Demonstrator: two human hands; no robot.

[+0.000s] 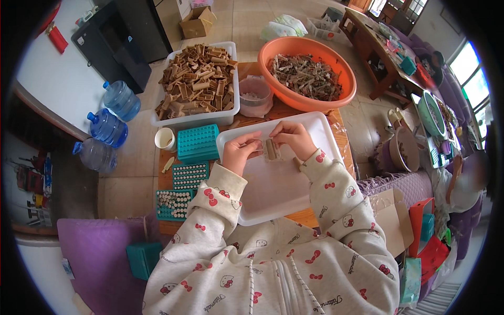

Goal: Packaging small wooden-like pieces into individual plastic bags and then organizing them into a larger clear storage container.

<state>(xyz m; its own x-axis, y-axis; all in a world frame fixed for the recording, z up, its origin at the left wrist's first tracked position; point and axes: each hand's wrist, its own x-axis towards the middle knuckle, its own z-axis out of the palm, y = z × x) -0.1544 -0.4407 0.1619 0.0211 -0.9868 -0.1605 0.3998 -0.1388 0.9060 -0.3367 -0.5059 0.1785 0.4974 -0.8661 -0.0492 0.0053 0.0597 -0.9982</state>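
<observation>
Over the white tray (265,197), both my hands are close together with closed fingers. My right hand (295,139) pinches the top of a small flat piece, clear at the edges and brown in the middle (271,150). My left hand (241,152) is beside it, its thumb and fingers pressed together. Whatever sits in the left fingertips is too small to make out. Left of the tray are a stack of teal racks (198,143), two more teal racks filled with small white-topped pieces (190,176), and a white cup (165,139).
Behind the white tray stand a white bin of brown folded pieces (197,81), a pinkish translucent tub (255,97) and an orange basin of clear and brown scraps (304,76). Water jugs (107,127) line the left floor. Another person (467,178) sits at the far right.
</observation>
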